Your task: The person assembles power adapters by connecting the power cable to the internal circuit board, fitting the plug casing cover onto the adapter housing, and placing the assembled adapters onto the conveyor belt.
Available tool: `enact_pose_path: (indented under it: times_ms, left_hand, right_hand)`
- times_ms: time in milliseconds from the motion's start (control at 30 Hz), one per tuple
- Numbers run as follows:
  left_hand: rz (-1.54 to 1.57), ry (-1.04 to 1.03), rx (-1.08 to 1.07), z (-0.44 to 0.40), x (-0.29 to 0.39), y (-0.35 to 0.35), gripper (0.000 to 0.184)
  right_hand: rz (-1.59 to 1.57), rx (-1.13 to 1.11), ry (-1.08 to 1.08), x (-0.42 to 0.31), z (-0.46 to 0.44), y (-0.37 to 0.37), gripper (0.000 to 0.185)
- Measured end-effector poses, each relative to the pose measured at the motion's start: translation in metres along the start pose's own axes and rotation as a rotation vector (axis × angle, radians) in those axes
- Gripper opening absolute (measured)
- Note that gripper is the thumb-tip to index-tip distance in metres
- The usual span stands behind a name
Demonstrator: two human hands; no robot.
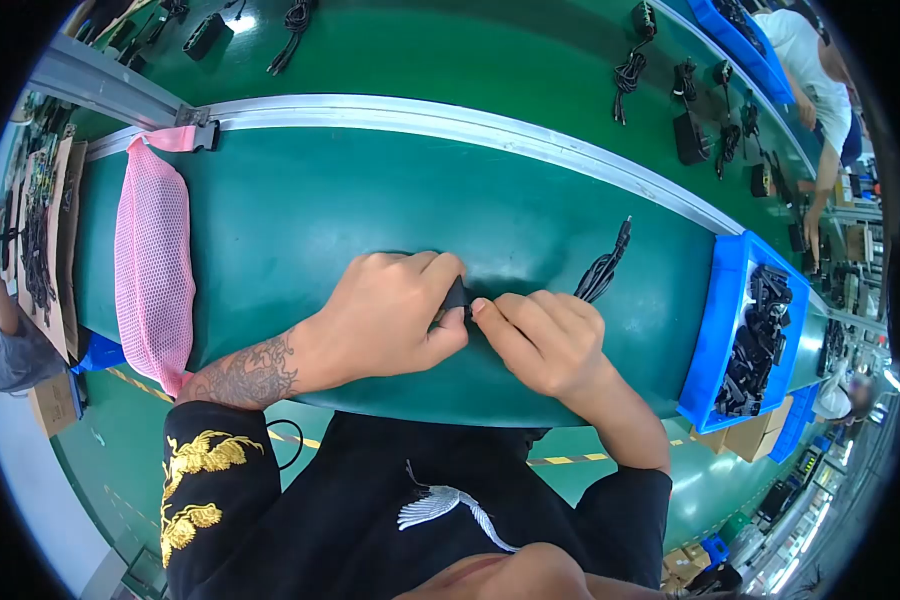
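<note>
My left hand (395,312) is closed around a black power adapter (456,296), and only its dark end shows past the fingers. Against that end, my right hand (545,338) pinches the black cord where it meets the adapter; the thumb and fingers hide most of the joint. A bundled black cable (602,272) with a plug tip sticks out beyond the right knuckles. Whether the bundle rests in that hand or on the green bench (370,200) behind it, I cannot tell.
A pink mesh pouch (155,260) lies at the left. At the right stands a blue bin (707,345) of black parts. Beyond a metal rail (450,118), several adapters and cords lie on a green surface (450,50). A co-worker (820,90) reaches in at upper right.
</note>
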State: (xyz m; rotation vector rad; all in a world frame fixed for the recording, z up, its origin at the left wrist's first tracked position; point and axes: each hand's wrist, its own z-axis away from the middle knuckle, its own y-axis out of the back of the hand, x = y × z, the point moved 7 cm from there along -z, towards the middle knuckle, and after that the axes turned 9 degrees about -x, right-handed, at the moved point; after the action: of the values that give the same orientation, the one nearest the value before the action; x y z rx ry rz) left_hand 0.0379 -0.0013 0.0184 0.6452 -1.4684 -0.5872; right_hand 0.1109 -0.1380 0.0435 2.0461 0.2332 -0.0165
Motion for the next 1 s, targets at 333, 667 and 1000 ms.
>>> enact_pose_path:
  times_ms: [333, 667, 1000]
  left_hand:
    - [0.225, 0.097, -0.090, -0.005, -0.008, -0.007, 0.021]
    - [0.111, 0.017, -0.044, -0.001, -0.001, 0.000, 0.031]
    - [-0.042, -0.158, 0.112, -0.002, 0.006, 0.002, 0.057]
  right_hand:
    - [0.052, 0.035, 0.044, 0.002, 0.000, 0.007, 0.019]
    - [0.020, 0.061, 0.014, 0.002, -0.003, 0.013, 0.021]
    - [-0.129, 0.218, -0.025, 0.009, 0.000, 0.017, 0.037]
